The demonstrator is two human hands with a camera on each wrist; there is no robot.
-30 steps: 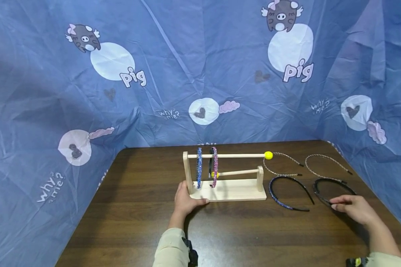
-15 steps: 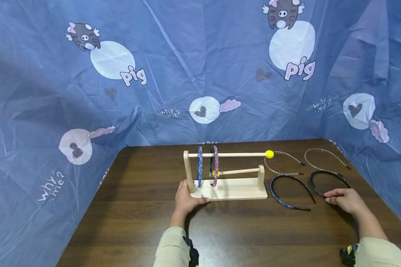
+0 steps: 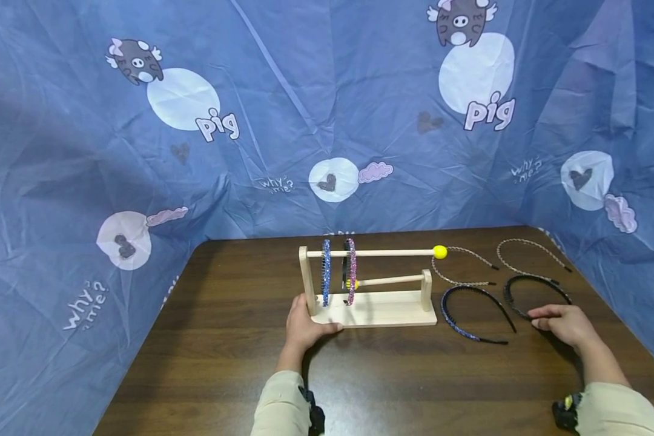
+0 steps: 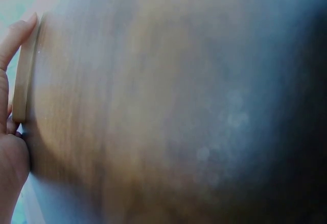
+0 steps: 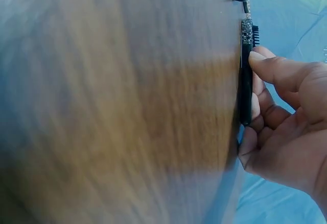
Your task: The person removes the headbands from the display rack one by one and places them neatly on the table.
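My left hand grips the left end of a pale wooden headband stand, thumb along the front edge of its base. In the left wrist view the base edge shows beside the thumb. On the upper bar hang a blue glittery headband and a pink glittery headband, with a dark band partly hidden behind the pink one. At the right, my right hand pinches one end of a black headband lying on the table. Its comb teeth and sparkly covering show in the right wrist view.
A dark blue glittery headband lies between the stand and my right hand. Two braided thin headbands lie farther back, one partly behind the bar's yellow ball tip. A blue printed cloth hangs around the brown table.
My right hand has moved slightly left and away from me with the black headband. The far right braided headband has shifted back a little. My left hand stays on the stand.
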